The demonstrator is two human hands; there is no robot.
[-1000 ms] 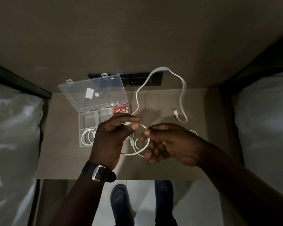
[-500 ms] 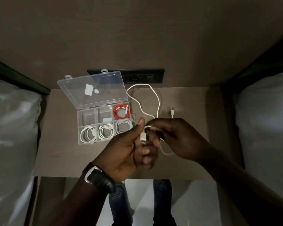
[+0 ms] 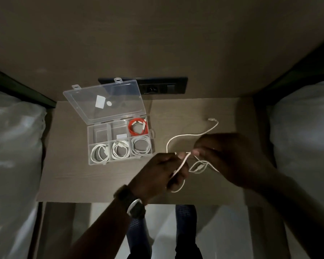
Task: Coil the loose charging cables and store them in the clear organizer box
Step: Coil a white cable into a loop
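A white charging cable (image 3: 178, 137) is stretched between both hands above the bedside table (image 3: 69, 176). My left hand (image 3: 158, 174) grips a loop of it, with a strand hanging below the palm. My right hand (image 3: 226, 156) pinches the cable just right of the left thumb. The cable's free end with its plug (image 3: 212, 120) lies on the table behind my right hand. The clear organizer box (image 3: 91, 161) stands open at the left, its lid (image 3: 108, 101) tilted back. It holds a red coiled cable (image 3: 137, 127) and three white coils (image 3: 120, 149) in separate compartments.
A black wall socket panel (image 3: 163, 87) sits behind the box. White pillows on beds (image 3: 13, 146) flank the table on both sides. My shoes (image 3: 185, 215) show on the floor below the table's front edge.
Both hands moved right and nearer the table's front edge, away from the box. The long loop of cable that reached the socket has been drawn in and is shorter.
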